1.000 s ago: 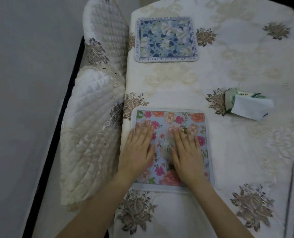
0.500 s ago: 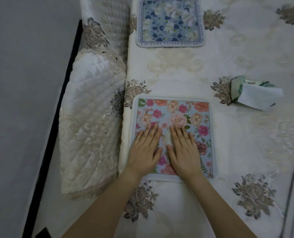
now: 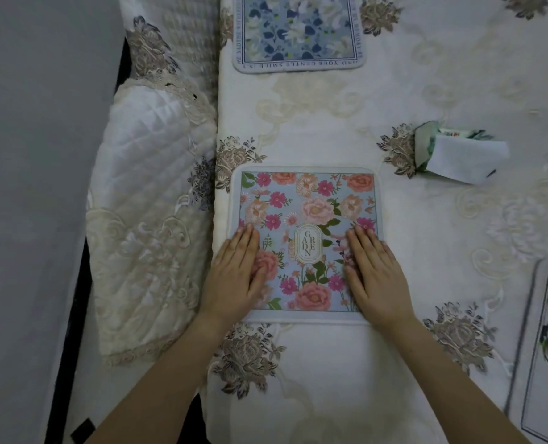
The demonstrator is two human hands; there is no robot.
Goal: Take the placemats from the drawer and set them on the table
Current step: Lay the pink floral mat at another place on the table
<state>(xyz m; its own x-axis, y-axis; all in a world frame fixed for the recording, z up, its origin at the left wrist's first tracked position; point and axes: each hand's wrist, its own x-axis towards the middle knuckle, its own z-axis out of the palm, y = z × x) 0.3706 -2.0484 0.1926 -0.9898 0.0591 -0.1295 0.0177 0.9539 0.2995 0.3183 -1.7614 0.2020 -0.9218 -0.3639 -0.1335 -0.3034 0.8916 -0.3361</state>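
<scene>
Square pink-and-blue floral placemat [image 3: 304, 219] flat at frame centre, near the left edge of the cream embroidered bench [image 3: 426, 75]. Left hand [image 3: 237, 277] and right hand [image 3: 373, 277] open-gripped, palms pressing the mat's left and right sides, holding nothing. Mat directly beneath both, equally near.

A cream embroidered tablecloth [image 3: 346, 123] covers the table, dim light falling evenly. On the left, quilted white chair covers [image 3: 144, 225] sit beside it, over grey floor [image 3: 26, 187].

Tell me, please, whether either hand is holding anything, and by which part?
Nothing is held: left hand and right hand lie flat, palms down, on the pink placemat.
</scene>
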